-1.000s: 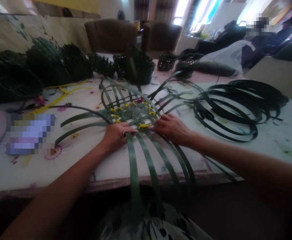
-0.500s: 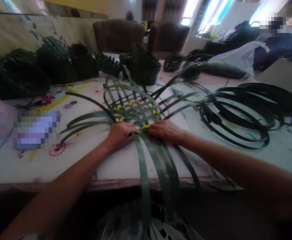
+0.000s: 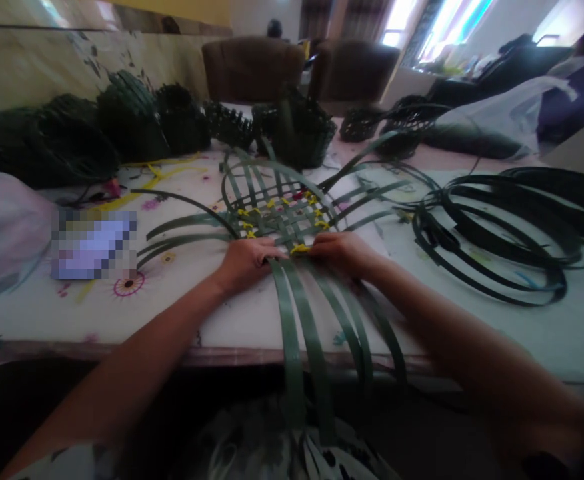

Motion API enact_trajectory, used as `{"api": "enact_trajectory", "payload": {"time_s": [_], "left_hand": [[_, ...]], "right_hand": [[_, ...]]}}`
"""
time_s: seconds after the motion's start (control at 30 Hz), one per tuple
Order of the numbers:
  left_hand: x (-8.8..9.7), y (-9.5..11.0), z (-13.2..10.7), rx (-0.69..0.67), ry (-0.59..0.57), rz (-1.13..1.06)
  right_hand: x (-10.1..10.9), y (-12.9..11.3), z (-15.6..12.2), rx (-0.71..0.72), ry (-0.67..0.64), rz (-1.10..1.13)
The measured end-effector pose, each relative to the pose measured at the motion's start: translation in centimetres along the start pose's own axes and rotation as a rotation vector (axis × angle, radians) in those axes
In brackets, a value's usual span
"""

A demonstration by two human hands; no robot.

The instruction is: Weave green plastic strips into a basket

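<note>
While green strips [image 3: 289, 327] trail off the table [image 3: 242, 320], the left hand [image 3: 246, 265] and right hand [image 3: 345, 255] grip the woven mat's [image 3: 293, 227] near edge by a yellow tie [image 3: 300, 249], apparently for steadiness.

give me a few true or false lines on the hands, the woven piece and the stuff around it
1. The left hand and right hand are both at the near edge of the woven piece. True.
2. The coiled strips lie left of the woven piece. False: they lie to its right.
3. Loose green strips run past the near edge of the table. True.
4. The dark baskets are nearer the person than the woven piece. False: they are beyond it.
5. A yellow tie lies by the right hand's fingertips. True.
</note>
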State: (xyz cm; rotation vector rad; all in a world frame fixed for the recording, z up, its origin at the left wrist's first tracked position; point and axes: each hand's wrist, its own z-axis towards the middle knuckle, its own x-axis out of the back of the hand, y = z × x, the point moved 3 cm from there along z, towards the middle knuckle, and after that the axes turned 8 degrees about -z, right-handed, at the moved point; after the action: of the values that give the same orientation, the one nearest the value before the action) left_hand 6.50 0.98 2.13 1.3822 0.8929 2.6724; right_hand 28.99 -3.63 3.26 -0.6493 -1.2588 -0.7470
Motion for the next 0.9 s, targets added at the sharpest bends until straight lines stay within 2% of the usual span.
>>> {"api": "enact_trajectory", "payload": {"time_s": [0.17, 0.37, 0.47, 0.63, 0.77, 0.9], "left_hand": [[0.2, 0.3, 0.0, -0.002, -0.018, -0.004], [0.2, 0.1, -0.2, -0.023, -0.010, -0.033], [0.1, -0.2, -0.2, -0.026, -0.014, -0.046], [0.0, 0.0, -0.6, -0.058, 0.027, -0.006], [0.0, 0.7, -1.4, -0.050, 0.070, 0.114], [0.8, 1.4, -2.2, -0.089, 0.122, 0.330]], "right_hand": [[0.8, -0.1, 0.6, -0.039, -0.064, -0.069], [2.0, -1.5, 2.3, -0.037, -0.263, -0.205], [1.8, -2.1, 2.7, -0.090, -0.306, -0.273], [0.8, -2.3, 1.9, -0.071, -0.241, -0.269], [0.3, -2.3, 0.9, -0.004, -0.174, -0.301], [0.1, -2.4, 0.8, 0.041, -0.176, -0.319]]}}
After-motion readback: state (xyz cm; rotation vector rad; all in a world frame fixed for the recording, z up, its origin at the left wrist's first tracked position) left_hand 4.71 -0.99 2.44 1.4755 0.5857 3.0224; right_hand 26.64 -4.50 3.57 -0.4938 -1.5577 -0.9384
